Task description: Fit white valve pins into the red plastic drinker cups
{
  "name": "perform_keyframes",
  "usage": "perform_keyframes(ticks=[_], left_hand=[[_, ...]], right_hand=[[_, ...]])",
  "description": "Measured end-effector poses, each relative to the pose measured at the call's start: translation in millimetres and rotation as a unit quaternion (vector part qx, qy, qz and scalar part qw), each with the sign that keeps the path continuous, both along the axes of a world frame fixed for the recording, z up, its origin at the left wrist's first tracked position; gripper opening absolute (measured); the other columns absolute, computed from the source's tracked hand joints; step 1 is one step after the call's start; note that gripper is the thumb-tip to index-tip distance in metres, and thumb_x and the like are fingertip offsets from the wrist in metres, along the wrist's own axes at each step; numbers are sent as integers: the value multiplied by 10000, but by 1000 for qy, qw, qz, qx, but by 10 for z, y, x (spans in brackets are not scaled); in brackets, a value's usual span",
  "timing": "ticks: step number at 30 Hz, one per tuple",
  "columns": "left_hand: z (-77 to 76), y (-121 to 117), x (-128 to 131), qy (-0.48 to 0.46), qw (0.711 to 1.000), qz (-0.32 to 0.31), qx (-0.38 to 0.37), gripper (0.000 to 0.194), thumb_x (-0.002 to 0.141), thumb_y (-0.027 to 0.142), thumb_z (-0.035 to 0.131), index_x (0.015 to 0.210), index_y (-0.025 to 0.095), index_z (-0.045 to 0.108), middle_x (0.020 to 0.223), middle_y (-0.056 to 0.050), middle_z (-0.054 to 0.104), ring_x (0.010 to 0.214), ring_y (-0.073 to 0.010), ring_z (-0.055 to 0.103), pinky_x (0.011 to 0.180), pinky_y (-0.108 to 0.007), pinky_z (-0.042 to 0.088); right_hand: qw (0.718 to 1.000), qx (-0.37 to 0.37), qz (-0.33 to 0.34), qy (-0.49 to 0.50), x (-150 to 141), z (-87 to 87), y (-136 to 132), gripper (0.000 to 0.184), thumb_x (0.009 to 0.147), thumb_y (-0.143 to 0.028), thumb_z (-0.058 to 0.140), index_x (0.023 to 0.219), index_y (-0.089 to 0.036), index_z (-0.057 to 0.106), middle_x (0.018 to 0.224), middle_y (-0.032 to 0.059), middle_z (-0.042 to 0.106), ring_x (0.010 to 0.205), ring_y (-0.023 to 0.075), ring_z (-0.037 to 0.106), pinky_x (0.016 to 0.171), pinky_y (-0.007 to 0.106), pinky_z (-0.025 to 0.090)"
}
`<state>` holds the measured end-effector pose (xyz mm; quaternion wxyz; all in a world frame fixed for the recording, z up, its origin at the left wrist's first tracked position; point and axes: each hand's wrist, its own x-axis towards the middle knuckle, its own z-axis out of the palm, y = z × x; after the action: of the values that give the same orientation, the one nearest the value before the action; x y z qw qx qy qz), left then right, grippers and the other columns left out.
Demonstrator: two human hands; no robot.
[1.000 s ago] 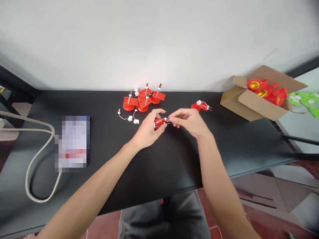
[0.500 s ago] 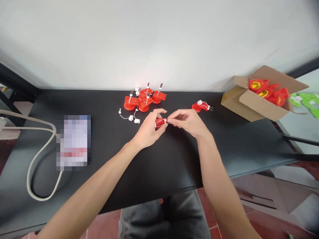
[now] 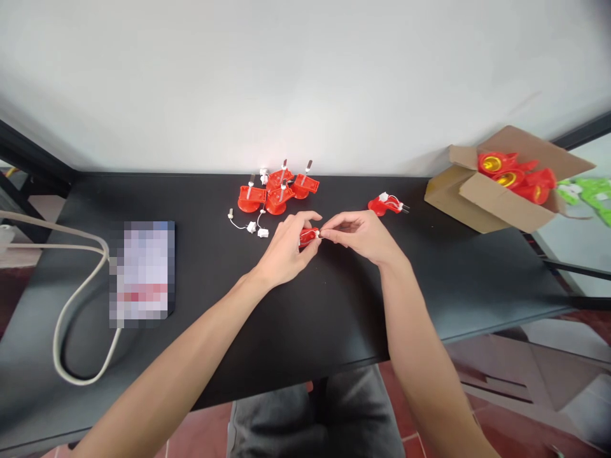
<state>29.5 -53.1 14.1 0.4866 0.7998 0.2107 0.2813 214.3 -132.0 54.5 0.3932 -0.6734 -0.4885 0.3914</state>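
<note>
1. I see the left hand curled partly closed, its thumb and fingers gripping a red plastic housing just above the black tabletop.
2. I have the right hand with thumb and index finger pinched together at the housing's white-fitted end; I can't tell exactly which small part they grasp.
3. Beyond the left hand, I see four red housings with metal prongs clustered together, near white wired connectors.
4. Beyond the right hand lies another wired red housing; farther right, an open cardboard box holds red shells with yellow interiors.
</note>
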Motion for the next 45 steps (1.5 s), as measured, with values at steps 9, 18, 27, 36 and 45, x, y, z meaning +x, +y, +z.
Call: perform_keyframes(ticks=[9,18,27,36,45], left_hand=[[-9,5,4,-9,1000,6,27,280,927,171,566,1200,228,533,920,-18,578,886,-176,540,807,-339,458],[-28,9,5,-12,1000,9,11,269,926,187,575,1189,229,535,915,-16,574,877,-172,532,784,-326,455],[-25,10,2,-15,1000,6,7,272,927,186,575,1191,236,535,919,-16,578,886,-175,532,796,-332,456],[-36,26,3,-13,999,-3,-38,237,932,207,565,1165,238,539,906,-17,566,874,-176,520,796,-344,455],[-41,30,1,-13,1000,-3,-14,221,929,208,578,1147,241,554,920,-15,577,878,-172,524,837,-353,447]], right_hand=[[1000,-5,11,-27,-17,27,-8,198,802,-400,785,849,-208,789,845,43,744,749,178,652,712,330,510],[999,29,21,-28,-36,-17,16,185,810,-393,788,837,-211,770,888,40,717,771,177,628,710,333,499],[998,42,28,-43,-47,-11,16,145,834,-359,758,821,-215,766,902,35,706,719,155,599,682,326,494],[998,37,28,-49,-51,-10,13,174,834,-388,760,825,-215,768,881,33,709,723,158,601,666,320,483],[997,21,37,-58,-43,13,16,237,823,-447,766,825,-210,764,871,32,702,695,154,583,675,326,479]])
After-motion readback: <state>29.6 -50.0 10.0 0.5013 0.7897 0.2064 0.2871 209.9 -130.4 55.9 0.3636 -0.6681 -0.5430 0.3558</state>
